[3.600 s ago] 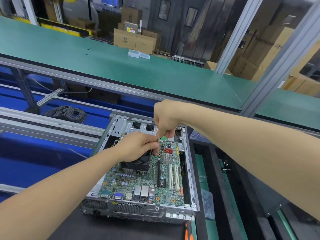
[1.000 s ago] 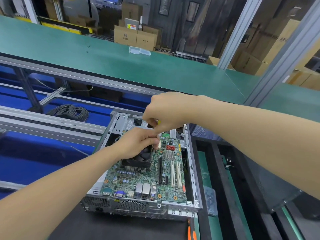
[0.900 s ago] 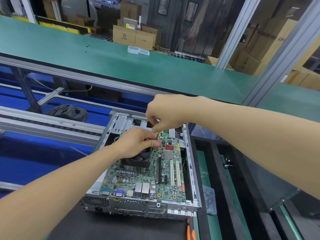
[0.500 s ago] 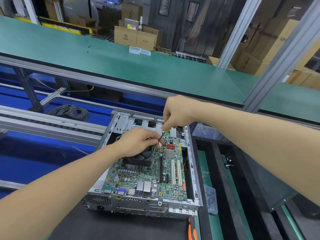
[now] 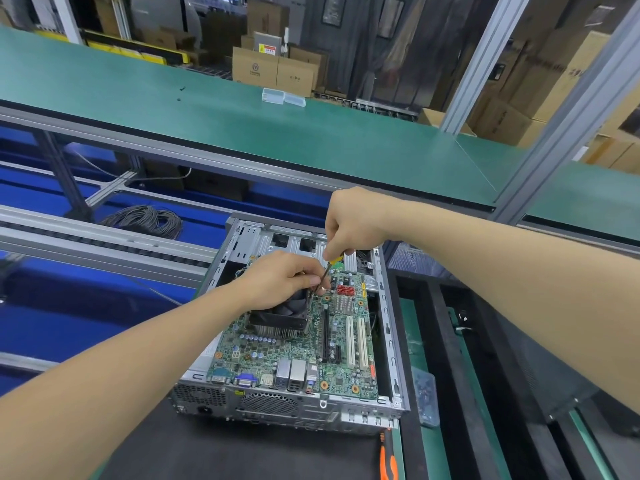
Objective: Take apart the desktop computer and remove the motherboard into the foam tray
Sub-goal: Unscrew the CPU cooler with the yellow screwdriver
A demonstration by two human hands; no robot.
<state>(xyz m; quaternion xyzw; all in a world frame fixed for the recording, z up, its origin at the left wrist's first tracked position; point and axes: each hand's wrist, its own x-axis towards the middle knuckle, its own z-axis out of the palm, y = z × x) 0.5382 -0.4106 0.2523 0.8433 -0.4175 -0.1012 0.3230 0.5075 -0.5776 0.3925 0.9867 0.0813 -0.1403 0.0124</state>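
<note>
Fingers point(image 5: 309, 279) of your left hand point(image 5: 280, 278) pinch the screwdriver point(image 5: 326, 273) shaft; your right hand point(image 5: 353, 225) clenches its handle. Keep the bit square at the CPU cooler's point(image 5: 277, 315) one o'clock corner.

Head camera looks forward and steeply down, close over the open computer case point(image 5: 311, 403) on the bench
</note>
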